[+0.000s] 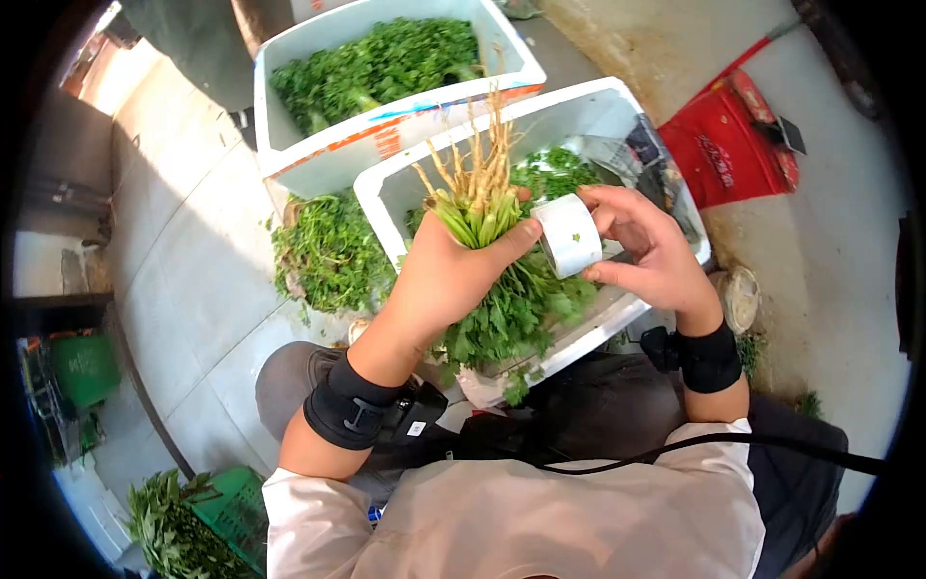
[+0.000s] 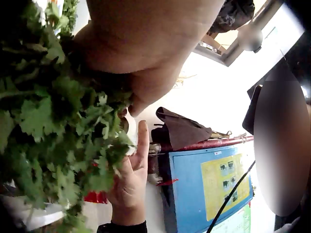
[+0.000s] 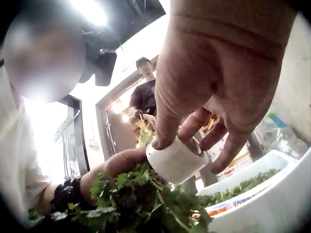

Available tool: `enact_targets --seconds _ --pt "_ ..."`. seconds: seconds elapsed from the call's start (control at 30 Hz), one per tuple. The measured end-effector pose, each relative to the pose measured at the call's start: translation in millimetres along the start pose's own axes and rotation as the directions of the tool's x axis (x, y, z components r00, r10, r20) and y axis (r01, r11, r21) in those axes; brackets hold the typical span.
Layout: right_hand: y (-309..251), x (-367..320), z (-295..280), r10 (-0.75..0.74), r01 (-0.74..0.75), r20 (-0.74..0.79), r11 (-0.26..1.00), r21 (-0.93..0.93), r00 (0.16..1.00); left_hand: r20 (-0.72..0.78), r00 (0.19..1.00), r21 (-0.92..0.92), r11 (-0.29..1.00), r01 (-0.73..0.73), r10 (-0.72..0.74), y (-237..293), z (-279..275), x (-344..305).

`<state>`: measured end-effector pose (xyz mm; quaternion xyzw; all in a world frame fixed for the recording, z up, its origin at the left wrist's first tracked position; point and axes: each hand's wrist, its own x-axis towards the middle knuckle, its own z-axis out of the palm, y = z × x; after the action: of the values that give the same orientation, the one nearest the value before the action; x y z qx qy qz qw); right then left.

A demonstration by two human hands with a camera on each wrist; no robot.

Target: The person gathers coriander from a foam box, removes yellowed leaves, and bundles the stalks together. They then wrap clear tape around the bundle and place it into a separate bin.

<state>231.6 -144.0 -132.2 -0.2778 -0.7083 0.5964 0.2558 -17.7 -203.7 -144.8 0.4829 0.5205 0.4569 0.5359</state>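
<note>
My left hand [image 1: 458, 265] grips a bunch of leafy greens [image 1: 502, 323] around its stems, pale roots pointing up and leaves hanging down. A wide white roll of tape [image 1: 571, 236] touches the bunch beside my left thumb. My right hand [image 1: 651, 246] holds the roll from its right side, fingers and thumb curled at its rim. In the right wrist view the roll [image 3: 176, 160] sits under my right fingers, above the leaves [image 3: 131, 199]. The left wrist view shows leaves [image 2: 58, 126] covering much of the roll.
Below the hands stands a white foam box [image 1: 632, 96] with some greens. Behind it another foam box [image 1: 318, 154] is full of greens. Loose greens [image 1: 333, 256] lie on the floor at left. A red bag [image 1: 723, 145] lies at right. A person [image 3: 145, 92] stands in the background.
</note>
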Motion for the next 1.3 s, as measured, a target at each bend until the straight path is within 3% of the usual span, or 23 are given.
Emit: enact_targets --seconds 0.1,0.17,0.27,0.33,0.4,0.47,0.53,0.57,0.6,0.67,0.7,0.87,1.0,1.07,1.17,1.27,1.3 --pt "-25 -22 6 0.021 -0.034 -0.149 0.996 -0.083 0.989 0.143 0.99 -0.319 0.947 0.039 0.007 9 17 2" --pt "-35 -29 6 -0.203 0.106 -0.128 0.842 -0.529 0.971 0.193 0.981 -0.36 0.931 0.063 0.009 19 25 1" --pt "-46 -38 14 -0.333 0.15 -0.182 0.761 -0.631 0.925 0.244 0.97 -0.376 0.923 0.079 0.017 24 33 1" --pt "-40 -43 16 -0.309 0.139 -0.177 0.774 -0.618 0.934 0.181 0.98 -0.39 0.921 -0.004 0.081 24 37 1" --pt "-36 -44 30 -0.206 0.174 -0.384 0.978 -0.117 0.9 0.161 0.982 -0.325 0.945 -0.044 0.101 27 41 0" --pt "-26 -38 31 -0.275 0.24 -0.337 0.96 -0.142 0.9 0.132 0.984 -0.445 0.894 -0.052 0.123 23 44 1" --pt "-22 -28 45 -0.207 0.351 -0.617 0.929 0.121 0.759 0.132 0.983 -0.406 0.912 -0.062 0.125 17 46 -1" --pt "-19 -26 39 -0.229 0.261 -0.596 0.965 -0.034 0.77 0.125 0.98 -0.409 0.908 -0.09 0.153 15 49 -2" --pt "-20 -24 40 -0.23 0.263 -0.598 0.964 -0.034 0.768 0.118 0.976 -0.41 0.904 -0.119 0.182 13 52 -2" --pt "-22 -19 48 -0.01 0.165 -0.572 0.961 0.22 0.82 0.142 0.979 -0.384 0.92 -0.079 0.143 8 54 -3" --pt "-15 -18 50 0.002 0.066 -0.624 0.994 0.086 0.781 0.151 0.979 -0.339 0.938 -0.076 0.134 6 55 -3" --pt "-10 -18 53 -0.01 -0.009 -0.668 1.0 -0.025 0.744 0.09 0.986 -0.191 0.974 -0.121 0.14 2 61 -1" --pt "-7 -20 53 -0.068 0.005 -0.68 0.995 -0.095 0.73 0.091 0.988 -0.134 0.985 -0.113 0.126 5 60 -2" --pt "-5 -20 50 -0.218 0.013 -0.66 0.954 -0.301 0.719 0.052 0.99 -0.158 0.98 -0.119 0.128 5 63 -3" --pt "-3 -21 43 -0.324 0.025 -0.59 0.889 -0.457 0.74 -0.009 0.992 -0.208 0.97 -0.128 0.129 1 66 -1" --pt "-4 -21 45 -0.338 0.056 -0.562 0.887 -0.459 0.755 -0.038 0.994 -0.238 0.965 -0.106 0.1 0 60 1" --pt "-5 -20 45 -0.335 0.057 -0.562 0.89 -0.453 0.756 -0.008 0.992 -0.166 0.978 -0.126 0.126 -3 57 2"
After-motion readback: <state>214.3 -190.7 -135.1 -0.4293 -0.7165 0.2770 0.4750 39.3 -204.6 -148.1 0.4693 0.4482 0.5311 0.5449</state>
